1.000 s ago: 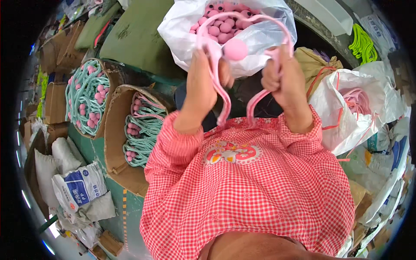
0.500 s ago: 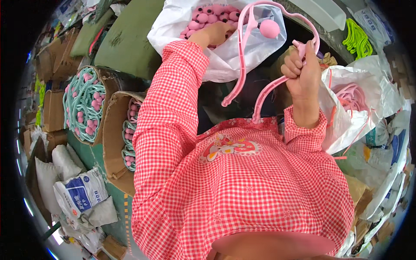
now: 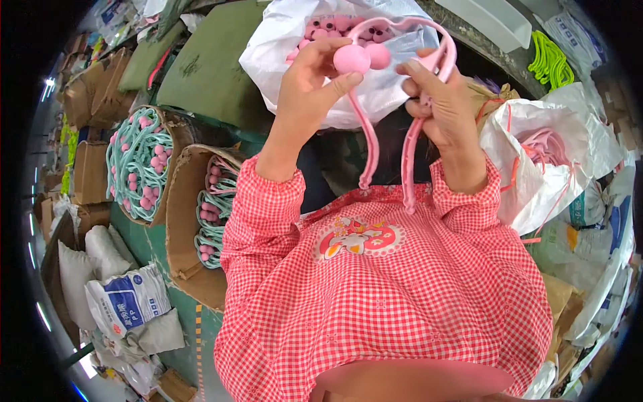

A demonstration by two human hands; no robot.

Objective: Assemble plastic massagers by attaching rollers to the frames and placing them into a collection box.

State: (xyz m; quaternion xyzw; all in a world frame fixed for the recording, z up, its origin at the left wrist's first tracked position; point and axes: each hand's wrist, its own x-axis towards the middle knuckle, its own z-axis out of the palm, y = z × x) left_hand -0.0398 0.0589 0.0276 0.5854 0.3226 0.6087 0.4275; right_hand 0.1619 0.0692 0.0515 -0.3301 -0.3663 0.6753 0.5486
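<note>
- Left hand (image 3: 305, 97): fingers and thumb pinched on a pink ball (image 3: 351, 60), palm side toward the right hand.
- Right hand (image 3: 447, 107): fingers curled round a pink tube (image 3: 372, 144), thumb side up.
- Tube: held up in front of the chest, bent into an arch over the gap between the hands. Both ends hang down, apart, near the top of the smock (image 3: 382, 301).
- Second ball (image 3: 380, 56): just right of the pinched one, partly behind it in view. Can't tell if they touch.
- White bag (image 3: 264, 63): open, beyond the hands, loose pink balls (image 3: 321, 31) inside, dark holes showing on some.
- Right-hand side: white sack (image 3: 499, 137), open, pink coils (image 3: 541, 146) inside; lime cords (image 3: 552, 61) farther back.
- Left-hand side: two cardboard boxes side by side, the far box (image 3: 171, 157) and the near box (image 3: 184, 228), both with mint cords (image 3: 144, 171) and pink balls.
- Olive cover (image 3: 211, 60) behind the boxes, left of the white bag.
- Lower left: stuffed sacks (image 3: 87, 268) by the green floor (image 3: 181, 305), dashed yellow tape (image 3: 199, 335) on it.
</note>
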